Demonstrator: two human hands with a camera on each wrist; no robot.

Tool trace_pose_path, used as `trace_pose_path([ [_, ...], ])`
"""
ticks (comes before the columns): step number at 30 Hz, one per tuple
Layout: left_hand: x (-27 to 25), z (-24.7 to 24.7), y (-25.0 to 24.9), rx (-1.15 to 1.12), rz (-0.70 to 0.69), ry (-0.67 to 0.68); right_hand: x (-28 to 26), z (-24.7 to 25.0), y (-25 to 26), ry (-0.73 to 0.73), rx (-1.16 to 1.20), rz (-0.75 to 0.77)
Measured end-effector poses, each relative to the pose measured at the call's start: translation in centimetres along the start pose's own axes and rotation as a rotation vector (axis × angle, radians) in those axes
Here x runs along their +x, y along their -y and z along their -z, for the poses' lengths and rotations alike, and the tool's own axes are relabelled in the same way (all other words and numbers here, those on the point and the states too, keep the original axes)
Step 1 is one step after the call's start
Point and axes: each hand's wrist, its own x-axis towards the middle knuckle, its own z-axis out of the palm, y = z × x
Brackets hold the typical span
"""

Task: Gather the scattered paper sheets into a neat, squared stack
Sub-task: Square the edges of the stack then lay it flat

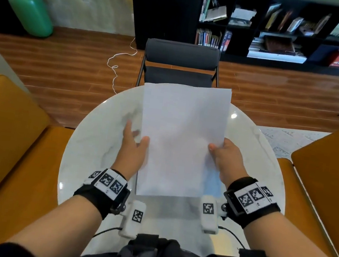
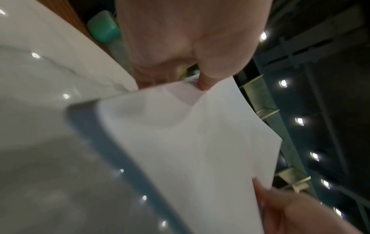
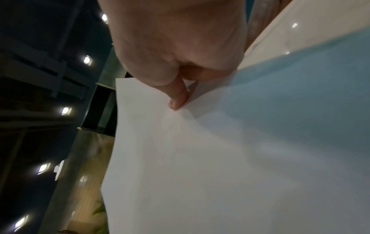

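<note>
A stack of white paper sheets (image 1: 181,138) is held up over the round white marble table (image 1: 98,141), long side running away from me. My left hand (image 1: 135,145) pinches its left edge, thumb on top, fingers behind. My right hand (image 1: 224,156) pinches the right edge the same way. In the left wrist view the thumb presses the paper stack (image 2: 190,142) near its edge. The right wrist view shows the thumb on the paper stack (image 3: 200,158). The top edges of the sheets look nearly aligned, with a slight offset at the far right corner.
A dark grey chair (image 1: 180,65) stands past the table's far edge. Mustard-yellow seats (image 1: 7,140) flank the table on both sides. A black bookshelf (image 1: 283,27) and a green plant pot (image 1: 32,13) stand farther back on the wooden floor. A white cable (image 1: 116,66) trails on the floor.
</note>
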Motion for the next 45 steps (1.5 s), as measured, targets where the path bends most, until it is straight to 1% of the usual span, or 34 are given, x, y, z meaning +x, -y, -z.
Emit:
trace_pose_path([
  [1, -0.3, -0.6, 0.7, 0.018, -0.008, 0.046, 0.3, -0.1, -0.2, 0.011, -0.003, -0.026],
  [2, -0.4, -1.1, 1.4, 0.04, -0.028, 0.059, 0.7, -0.2, -0.5, 0.021, -0.021, -0.038],
  [4, -0.1, -1.7, 2.2, 0.04, -0.027, 0.023, 1.2, -0.7, -0.8, 0.021, -0.064, -0.04],
  [7, 1.5, -2.4, 3.6, 0.094, 0.03, -0.031, 2.4, -1.9, -1.8, 0.01, -0.05, -0.035],
  [9, 2.6, -2.7, 4.8, 0.137, 0.062, -0.039, 3.0, -2.6, -2.5, 0.01, -0.007, -0.056],
  [12, 4.4, -3.5, 6.9, 0.194, 0.145, -0.019, 4.7, -3.9, -3.8, 0.05, -0.097, -0.085],
  [14, 5.2, -3.9, 7.9, 0.23, 0.171, 0.007, 5.7, -4.6, -4.6, 0.064, -0.148, -0.093],
  [17, 6.5, -4.3, 9.1, 0.3, 0.206, 0.03, 7.2, -5.8, -5.9, 0.066, -0.203, -0.145],
  [22, 8.2, -4.2, 10.8, 0.365, 0.212, 0.05, 9.3, -6.9, -7.4, 0.061, -0.303, -0.148],
  [28, 8.8, -4.6, 10.9, 0.484, 0.179, 0.075, 10.0, -7.6, -8.0, 0.02, -0.435, -0.083],
  [30, 8.8, -4.7, 10.6, 0.609, 0.13, 0.067, 10.0, -7.9, -8.3, 0.002, -0.48, -0.029],
  [32, 8.7, -4.9, 10.4, 0.815, 0.042, 0.047, 9.9, -8.0, -8.6, -0.023, -0.62, 0.07],
  [33, 8.8, -5.0, 10.3, 0.897, -0.043, 0.061, 9.9, -8.1, -8.7, -0.034, -0.717, 0.138],
  [34, 8.9, -5.1, 10.2, 0.941, -0.151, 0.108, 9.9, -8.3, -8.7, -0.029, -0.798, 0.208],
  [35, 9.1, -5.4, 10.5, 0.954, -0.256, 0.187, 10.0, -8.5, -8.8, -0.001, -0.845, 0.286],
  [36, 9.3, -5.7, 10.5, 0.955, -0.324, 0.282, 10.0, -8.7, -9.0, 0.049, -0.866, 0.375],
  [37, 9.5, -5.9, 10.6, 0.964, -0.331, 0.377, 10.2, -8.9, -9.2, 0.101, -0.869, 0.455],
  [38, 9.6, -6.1, 10.5, 0.969, -0.302, 0.436, 10.2, -9.0, -9.4, 0.15, -0.871, 0.494],
  [39, 9.6, -6.2, 10.5, 0.973, -0.284, 0.443, 10.3, -9.1, -9.5, 0.189, -0.882, 0.493],
  [41, 9.3, -6.5, 10.3, 1.009, -0.284, 0.43, 10.3, -9.0, -9.7, 0.235, -0.918, 0.442],
  [43, 8.8, -6.7, 10.4, 1.095, -0.254, 0.501, 9.9, -9.1, -9.9, 0.254, -0.946, 0.426],
  [45, 8.4, -6.9, 10.8, 1.168, -0.239, 0.534, 9.6, -9.3, -10.4, 0.272, -1.006, 0.443],
])
